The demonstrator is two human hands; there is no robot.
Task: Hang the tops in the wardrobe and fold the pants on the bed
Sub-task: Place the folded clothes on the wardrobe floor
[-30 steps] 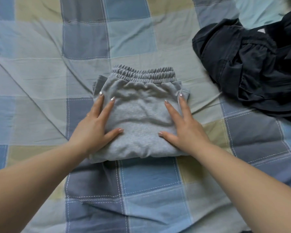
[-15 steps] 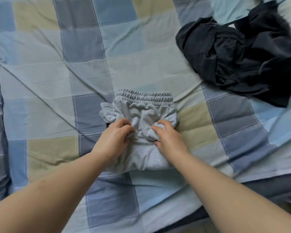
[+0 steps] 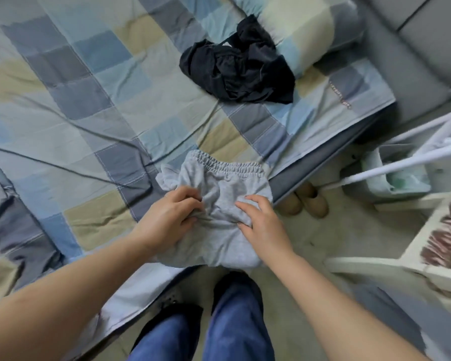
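**Both hands bunch the folded grey pants at the bed's corner**

The left hand [image 3: 171,217] has its fingers curled into the cloth of the folded grey sweatpants [image 3: 219,204], gathering a ridge of fabric; its fingertips are buried in the folds and cannot be made out. The right hand [image 3: 261,222] lies on the right half of the bundle with fingers bent and thumb tucked against the cloth, pinching up a wrinkle. The pants sit at the near corner of the bed [image 3: 89,126], elastic waistband on the far side, and their near edge hangs past the mattress edge. The checked quilt [image 3: 71,82] covers the bed.

Well apart, farther up the bed, a crumpled black garment [image 3: 235,71] lies just beside a checked pillow [image 3: 305,24]; what kind of garment it is cannot be told. Under the bed's edge a pair of tan shoes [image 3: 307,201] is half hidden. White rails [image 3: 401,168] on the right are blurred and cut off by the frame.
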